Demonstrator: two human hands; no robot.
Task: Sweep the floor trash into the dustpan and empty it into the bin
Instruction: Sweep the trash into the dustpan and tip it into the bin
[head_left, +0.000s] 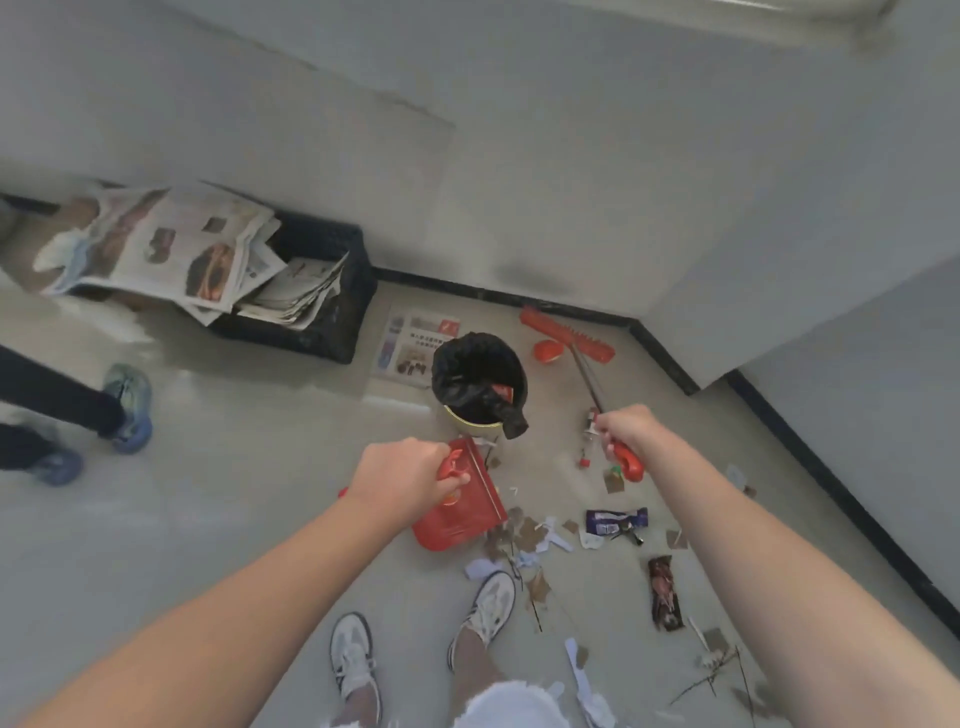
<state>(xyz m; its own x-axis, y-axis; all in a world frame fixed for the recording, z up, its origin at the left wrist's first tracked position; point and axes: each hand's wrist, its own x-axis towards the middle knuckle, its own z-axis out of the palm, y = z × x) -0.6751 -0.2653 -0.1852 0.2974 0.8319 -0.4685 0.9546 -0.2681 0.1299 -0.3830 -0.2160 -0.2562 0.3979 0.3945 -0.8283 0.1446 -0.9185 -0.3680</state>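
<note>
Nearest, paper scraps and dry leaves (530, 535) are strewn on the floor (260, 493) just right of the left hand (410, 475). A blue wrapper (615, 521) and a brown wrapper (662, 592) lie nearer than the right hand (626, 426). The red dustpan (457, 514) is gripped by its handle in the left hand, its open edge just beside the scraps. The broom (587, 374) is clasped at its red grip by the right hand. Its shaft runs away from that hand to the head by the wall, so it must be drawn back toward the pan. The black-lined bin (470, 423) stands just beyond the left hand. A crate of newspapers (332, 322) sits farther left.
</note>
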